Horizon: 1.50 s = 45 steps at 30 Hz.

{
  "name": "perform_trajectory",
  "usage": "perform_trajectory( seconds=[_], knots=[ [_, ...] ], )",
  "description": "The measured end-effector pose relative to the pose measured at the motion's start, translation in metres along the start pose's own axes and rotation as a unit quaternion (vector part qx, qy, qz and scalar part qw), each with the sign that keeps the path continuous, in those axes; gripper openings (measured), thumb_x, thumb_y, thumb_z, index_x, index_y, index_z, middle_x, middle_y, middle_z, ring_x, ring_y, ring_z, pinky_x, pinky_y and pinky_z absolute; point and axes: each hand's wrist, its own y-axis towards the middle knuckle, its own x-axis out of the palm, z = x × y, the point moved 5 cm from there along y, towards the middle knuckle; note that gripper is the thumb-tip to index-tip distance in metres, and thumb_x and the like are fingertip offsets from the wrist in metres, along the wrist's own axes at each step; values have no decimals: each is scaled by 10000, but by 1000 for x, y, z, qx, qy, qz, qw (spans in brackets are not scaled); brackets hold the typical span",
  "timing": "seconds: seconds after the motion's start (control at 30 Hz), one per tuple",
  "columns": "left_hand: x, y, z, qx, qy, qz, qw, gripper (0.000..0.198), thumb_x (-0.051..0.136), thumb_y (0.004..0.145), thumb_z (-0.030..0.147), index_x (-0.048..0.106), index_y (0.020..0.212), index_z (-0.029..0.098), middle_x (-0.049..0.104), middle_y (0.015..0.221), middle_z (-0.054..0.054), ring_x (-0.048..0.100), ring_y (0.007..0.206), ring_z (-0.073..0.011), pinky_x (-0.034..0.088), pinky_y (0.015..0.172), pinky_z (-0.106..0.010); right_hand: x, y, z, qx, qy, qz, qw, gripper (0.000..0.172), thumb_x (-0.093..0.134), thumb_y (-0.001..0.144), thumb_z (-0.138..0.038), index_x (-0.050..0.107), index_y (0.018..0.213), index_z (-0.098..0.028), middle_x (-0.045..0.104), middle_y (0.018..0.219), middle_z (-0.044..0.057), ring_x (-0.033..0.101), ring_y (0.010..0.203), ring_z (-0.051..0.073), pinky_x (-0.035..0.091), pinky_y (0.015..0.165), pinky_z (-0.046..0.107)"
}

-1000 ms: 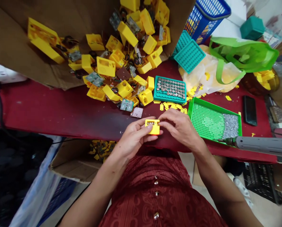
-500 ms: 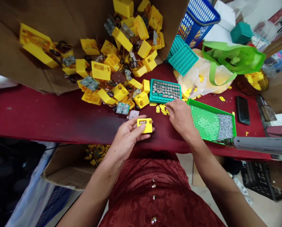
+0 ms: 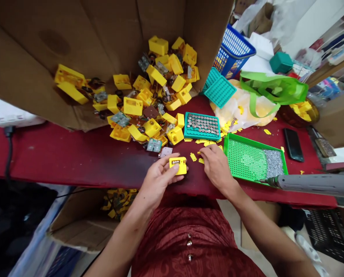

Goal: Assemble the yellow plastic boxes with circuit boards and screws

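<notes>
My left hand (image 3: 158, 180) holds a small yellow plastic case (image 3: 182, 167), thumb across its face. A few silvery button cells (image 3: 176, 162) sit in a row in the case's slot. To the right, my right hand (image 3: 218, 168) is low over the red tabletop, its fingers pinched on a small yellow battery cover (image 3: 199, 152) that is mostly hidden. Loose yellow covers (image 3: 193, 157) lie beside those fingertips. Just beyond stands a teal tray (image 3: 202, 135) with rows of button cells.
A large carton (image 3: 114, 34) spills yellow cases with circuit boards and wires (image 3: 133, 106) onto the table. On the right are a green perforated tray (image 3: 245, 159) of small screws (image 3: 273, 162), a grey power screwdriver (image 3: 310, 181) and a black phone (image 3: 293, 144). Behind them lies a green bag (image 3: 287, 86).
My right hand has drawn back from the teal tray's edge toward me, with a yellow cover now at its fingertips. The left hand keeps the case. The camera view has tilted and shifted.
</notes>
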Motion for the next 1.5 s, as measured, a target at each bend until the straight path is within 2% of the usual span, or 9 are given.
perform_trajectory(
  seconds=[0.17,0.3,0.4,0.63,0.87,1.03,1.2,1.33,1.5],
  knots=[
    [5,3,1,30,28,10,999,504,817,710,259,643,1163,121,735,975,-72,713,851,-170,591,721,-258,-13,0,1,36,201,14,979,244,504,952,-213,713,1079,-207,722,986,66,667,865,158,542,814,321],
    [13,4,3,59,62,14,996,487,763,719,199,624,1179,122,720,1012,-64,683,841,-145,586,729,-252,-7,-6,-1,172,475,-50,861,176,672,801,-279,700,946,-182,709,763,13,660,651,122,554,643,269],
    [18,4,2,83,98,5,992,508,718,730,163,597,1222,123,711,1106,-101,692,923,-180,588,765,-279,-4,-8,-9,196,519,-73,829,140,736,722,-298,698,785,-178,689,673,-4,636,608,106,545,616,249],
    [19,6,-5,133,184,-9,974,500,646,783,161,586,1278,133,689,1238,-156,684,1050,-233,565,887,-369,1,-7,-17,202,482,-31,852,106,719,703,-269,698,745,-175,676,660,-14,605,566,91,510,556,229],
    [20,0,-3,177,266,14,948,485,646,801,186,609,1285,180,720,1183,-107,687,1033,-240,547,888,-356,5,-13,-19,200,466,-3,862,102,698,737,-274,670,760,-178,687,704,-9,644,591,107,530,582,250],
    [21,-5,3,188,321,11,928,337,572,900,328,653,1180,159,735,1068,-96,680,911,-221,523,802,-332,-1,-12,-23,165,389,-31,906,81,671,767,-232,608,742,-188,657,670,-19,628,602,113,494,596,265],
    [17,-4,-5,142,213,-5,967,336,611,882,400,658,1102,150,719,1067,-98,678,906,-212,554,791,-334,-19,-7,-28,93,263,-40,959,86,680,795,-221,618,748,-184,638,662,-24,554,597,92,416,596,258],
    [17,-7,-10,80,98,-16,992,384,631,866,458,622,1116,165,693,1107,-100,690,868,-208,588,676,-319,-24,-7,-23,85,269,-19,959,166,672,827,-316,683,911,-172,689,833,30,596,698,120,454,664,285],
    [23,-11,-4,114,160,-65,978,347,690,820,315,619,1121,159,696,1139,-102,668,976,-201,547,846,-321,-1,-14,-16,108,333,-121,929,221,654,808,-326,705,963,-176,716,901,49,611,761,146,480,730,324]
  ],
)
